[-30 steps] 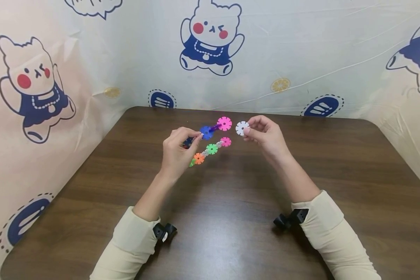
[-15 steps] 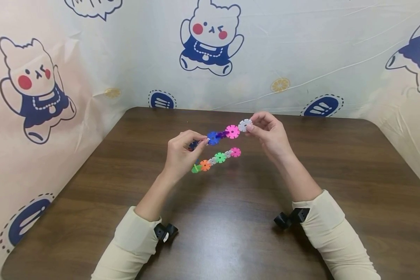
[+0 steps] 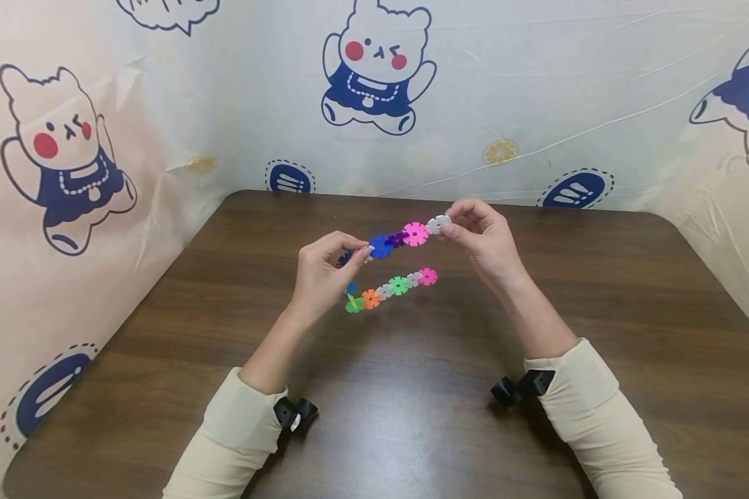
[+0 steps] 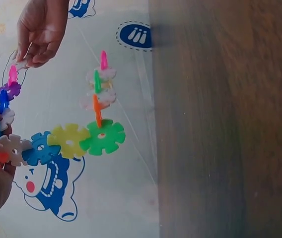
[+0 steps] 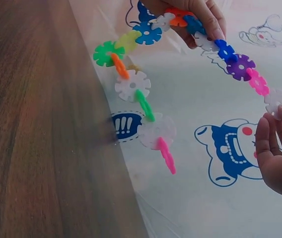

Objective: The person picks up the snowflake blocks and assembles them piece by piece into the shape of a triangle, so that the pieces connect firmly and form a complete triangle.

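Note:
My left hand (image 3: 318, 274) pinches a chain of coloured, notched plastic snowflake discs, held up above the table. From that grip one branch runs through a blue disc (image 3: 381, 247) and a purple disc (image 3: 397, 239) to a pink disc (image 3: 415, 234). Between thumb and fingers, my right hand (image 3: 483, 242) pinches a white disc (image 5: 276, 101), whose edge meets the pink one. The longer branch hangs in a curve: yellow disc (image 4: 69, 140), green disc (image 4: 106, 138), orange disc (image 3: 371, 299), then more white and green ones, ending in another pink disc (image 3: 428, 276).
A brown wood-grain table (image 3: 399, 402) spreads below both hands. Behind and beside it hangs a pale printed curtain (image 3: 237, 83) with cartoon figures. Small black cameras sit at both wrists, such as the right wrist camera (image 3: 521, 389).
The white disc, apart from the pink disc a second ago, now meets its edge. My left hand has shifted slightly right and down, and the hanging branch has swung down and to the right.

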Demonstrator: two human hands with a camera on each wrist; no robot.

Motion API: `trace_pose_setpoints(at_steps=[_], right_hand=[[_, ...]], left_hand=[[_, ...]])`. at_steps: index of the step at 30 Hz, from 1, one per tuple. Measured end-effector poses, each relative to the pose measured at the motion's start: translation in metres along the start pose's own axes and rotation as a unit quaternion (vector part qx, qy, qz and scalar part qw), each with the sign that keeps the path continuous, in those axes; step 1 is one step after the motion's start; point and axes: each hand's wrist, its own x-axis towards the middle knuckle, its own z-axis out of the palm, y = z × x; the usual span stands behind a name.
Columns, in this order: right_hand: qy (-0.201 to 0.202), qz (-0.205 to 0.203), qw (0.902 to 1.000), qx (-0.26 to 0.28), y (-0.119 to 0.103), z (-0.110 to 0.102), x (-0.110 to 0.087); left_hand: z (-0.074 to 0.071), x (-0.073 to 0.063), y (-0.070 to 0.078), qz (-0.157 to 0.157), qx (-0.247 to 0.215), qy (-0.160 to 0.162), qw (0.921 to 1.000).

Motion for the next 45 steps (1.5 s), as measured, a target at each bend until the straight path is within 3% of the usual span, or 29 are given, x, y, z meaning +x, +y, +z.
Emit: trace_pose_setpoints(at_steps=[6, 18, 29, 34, 39, 45], right_hand=[[0.013, -0.004, 0.9985, -0.053, 0.002, 0.002, -0.001], [0.041, -0.058, 0.9889, -0.130, 0.004, 0.011, -0.003], [0.023, 0.004, 0.9888, -0.148, 0.004, 0.005, -0.003], [0.009, 0.027, 0.9886, -0.148, 0.002, -0.001, -0.003], [0.013, 0.042, 0.9841, -0.172, 0.001, -0.006, -0.004], [0.051, 0.106, 0.9660, -0.230, 0.005, -0.018, -0.007]], left_hand=[[0.002, -0.001, -0.002, -0.007, -0.004, 0.002, 1.0000], [0.008, -0.006, -0.003, 0.011, 0.014, 0.014, 0.9997], [0.006, 0.000, -0.001, 0.019, 0.016, 0.022, 0.9994], [0.003, 0.001, -0.001, -0.008, 0.016, 0.028, 0.9994], [0.003, 0.002, -0.001, -0.045, -0.017, 0.046, 0.9978], [0.003, 0.003, -0.003, -0.109, -0.090, 0.104, 0.9845]])
